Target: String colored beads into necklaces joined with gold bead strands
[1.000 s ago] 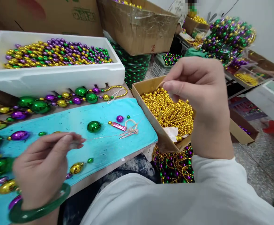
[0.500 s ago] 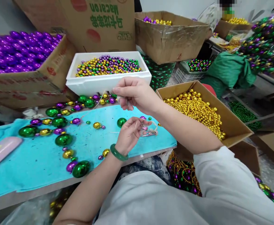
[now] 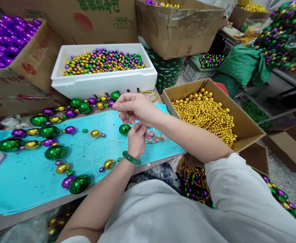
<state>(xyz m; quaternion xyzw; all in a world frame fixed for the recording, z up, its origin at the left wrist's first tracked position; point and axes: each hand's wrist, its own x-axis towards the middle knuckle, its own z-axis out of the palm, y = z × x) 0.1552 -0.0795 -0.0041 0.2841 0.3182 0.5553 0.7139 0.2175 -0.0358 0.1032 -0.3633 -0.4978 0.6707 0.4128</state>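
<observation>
Nearest, over a turquoise cloth with dark specks (image 3: 31, 184), the left hand (image 3: 137, 139), on whose wrist a glossy green bangle (image 3: 132, 158) is worn, is held with thumb and fingertips drawn together; whether thread is pinched there cannot be told. Just left of it, a thin, straight, needle-like rod (image 3: 118, 140) is seen, and just to its right lie small metal thread snips (image 3: 159, 139). Left of the hands, a string of shiny green, gold and purple balls (image 3: 55, 152) is laid out in bends. Just above the left hand, the right hand (image 3: 135, 106) is bent inward, thumb and forefinger closed to a pinch; anything gripped cannot be made out. For such fine fingertip work, a light, steady pinch is judged best, with any slack kept clear of the snips and balls so that nothing is snagged. Farther off, gold beads (image 3: 203, 113) are held in an open cardboard box (image 3: 247, 138), and mixed small beads (image 3: 104, 62) in a white foam box (image 3: 104, 84).
</observation>
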